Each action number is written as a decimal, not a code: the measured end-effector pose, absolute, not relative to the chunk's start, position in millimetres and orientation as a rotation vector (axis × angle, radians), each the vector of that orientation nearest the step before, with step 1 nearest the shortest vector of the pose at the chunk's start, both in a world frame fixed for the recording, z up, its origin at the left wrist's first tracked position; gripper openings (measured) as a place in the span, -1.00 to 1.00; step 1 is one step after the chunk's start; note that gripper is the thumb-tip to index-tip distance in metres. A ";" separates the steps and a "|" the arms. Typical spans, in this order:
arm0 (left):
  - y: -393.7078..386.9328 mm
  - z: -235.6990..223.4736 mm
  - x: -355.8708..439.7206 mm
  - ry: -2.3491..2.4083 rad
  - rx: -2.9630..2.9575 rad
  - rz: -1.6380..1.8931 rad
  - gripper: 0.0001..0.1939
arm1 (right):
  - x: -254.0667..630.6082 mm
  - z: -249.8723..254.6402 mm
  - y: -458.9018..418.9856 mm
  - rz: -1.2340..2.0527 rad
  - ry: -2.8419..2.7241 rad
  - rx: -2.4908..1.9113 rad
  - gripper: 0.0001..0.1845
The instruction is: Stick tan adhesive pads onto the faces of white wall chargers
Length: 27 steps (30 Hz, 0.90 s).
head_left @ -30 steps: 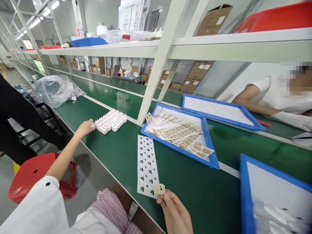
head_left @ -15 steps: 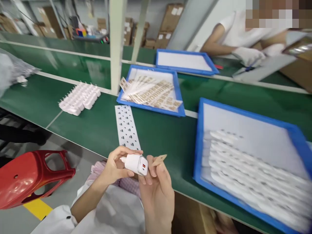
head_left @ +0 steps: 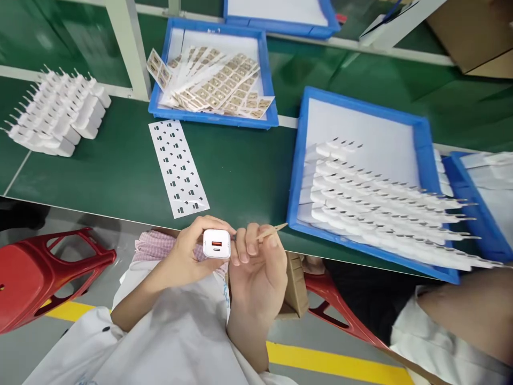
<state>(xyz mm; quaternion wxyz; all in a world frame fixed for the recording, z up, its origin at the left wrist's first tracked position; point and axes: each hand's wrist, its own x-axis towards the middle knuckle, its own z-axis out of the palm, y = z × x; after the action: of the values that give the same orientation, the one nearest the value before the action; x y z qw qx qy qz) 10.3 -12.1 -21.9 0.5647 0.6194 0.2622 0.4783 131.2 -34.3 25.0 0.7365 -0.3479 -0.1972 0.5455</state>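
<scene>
My left hand (head_left: 185,255) is closed around a white charger plug (head_left: 216,252), its port face turned up at me, showing a red-orange USB slot and a smaller slot below. Beside it, my right hand (head_left: 258,272) pinches a thin tan label (head_left: 273,231) between thumb and fingers, seen nearly edge-on. The right fingertips are close to the charger's side; whether they touch it I cannot tell. Just beyond the hands lies a white sheet (head_left: 178,168) with rows of dark shapes.
A blue tray (head_left: 212,122) holds tan label strips (head_left: 218,85). At right, another blue tray (head_left: 298,160) holds rows of white chargers (head_left: 372,208); more chargers (head_left: 56,115) stand at left. A red stool (head_left: 36,278) is at lower left. Another person's arm (head_left: 473,315) shows at lower right.
The view has tilted down and shifted right. The charger has turned so its port face points at me. The tan label has turned nearly edge-on.
</scene>
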 end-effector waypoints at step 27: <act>-32.0 -19.2 30.2 0.527 1.357 0.937 -0.41 | 120.3 25.0 -6.9 0.257 -0.372 -0.991 -0.73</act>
<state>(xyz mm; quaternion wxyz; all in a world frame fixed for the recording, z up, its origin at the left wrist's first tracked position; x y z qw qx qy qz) 30.2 -32.0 -19.2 0.6480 0.5970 0.2317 0.4123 120.3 -6.9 25.0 0.8554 -0.4712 -0.1771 0.1222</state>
